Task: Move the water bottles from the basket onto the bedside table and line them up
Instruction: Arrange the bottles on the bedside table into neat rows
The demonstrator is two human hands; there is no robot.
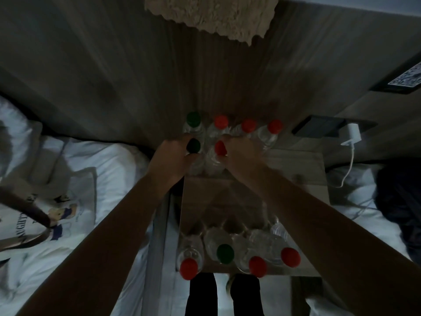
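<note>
In the dim middle of the frame the left hand [173,156] grips the neck of a green-capped bottle [193,145], its fingers curled round it, while the right hand [239,156] is wrapped the same way round a red-capped bottle [220,148] just beside it. The two held bottles touch each other and stand at the far end of the table [303,169], directly in front of a back row of four bottles [248,126] set against the wall: one with a green cap at the left and three with red caps to its right. Lower in the frame, below the forearms, sits the basket [218,199], a box-like shape that is hard to make out in the poor light. Four more bottles [225,253] stand close together along its near side, capped red, green, red and red from left to right. At centre right a dark phone [319,128] lies on a ledge by the wall, with a white charger [352,135] and its cable just beside it. A bed with white sheets and a bear-print pillow [63,213] fills the left of the frame. Another white bed [355,215] lies at the right with dark cloth on it.
</note>
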